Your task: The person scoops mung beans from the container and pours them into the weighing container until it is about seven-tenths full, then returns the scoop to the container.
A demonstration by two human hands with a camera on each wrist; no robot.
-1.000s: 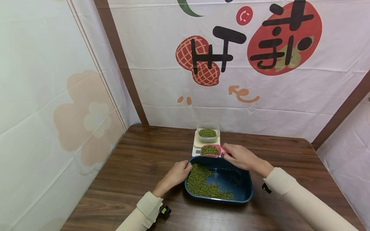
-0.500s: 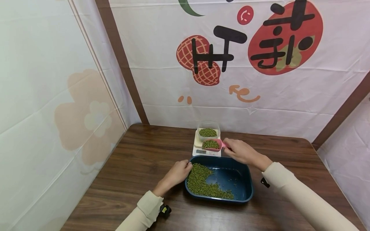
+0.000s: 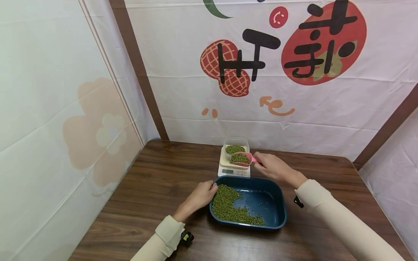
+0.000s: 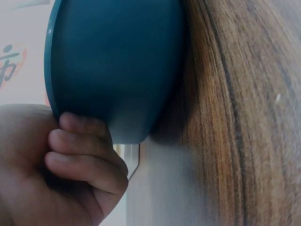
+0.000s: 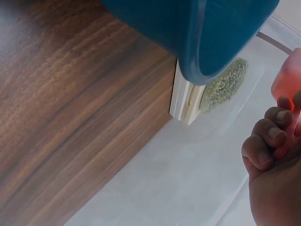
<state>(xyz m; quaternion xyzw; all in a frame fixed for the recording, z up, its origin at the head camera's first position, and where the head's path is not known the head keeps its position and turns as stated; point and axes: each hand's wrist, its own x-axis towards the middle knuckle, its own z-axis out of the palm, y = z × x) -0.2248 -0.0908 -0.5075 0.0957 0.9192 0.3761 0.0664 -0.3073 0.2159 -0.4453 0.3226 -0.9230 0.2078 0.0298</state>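
Note:
My right hand [image 3: 271,165] grips the handle of a pink scoop [image 3: 249,158] loaded with green mung beans [image 3: 239,158]. In the head view the scoop overlaps the near side of a clear plastic container [image 3: 236,142], which holds more beans and stands on a white kitchen scale [image 3: 234,172]. The right wrist view shows fingers curled round the scoop's handle [image 5: 283,149]. My left hand [image 3: 200,195] pinches the left rim of a blue basin [image 3: 281,203]; its curled fingers [image 4: 80,141] lie against the outer wall in the left wrist view. Beans cover the basin's left side and front.
A dark wooden table [image 3: 156,181] carries everything. Close behind the scale hangs a printed white cloth [image 3: 183,130], with another cloth wall [image 3: 39,145] on the left. The basin sits directly in front of the scale.
My right hand has carried the loaded scoop from the basin's back edge, away from me and slightly right, up to the clear container. The scale's display has come into view. My left hand stays put.

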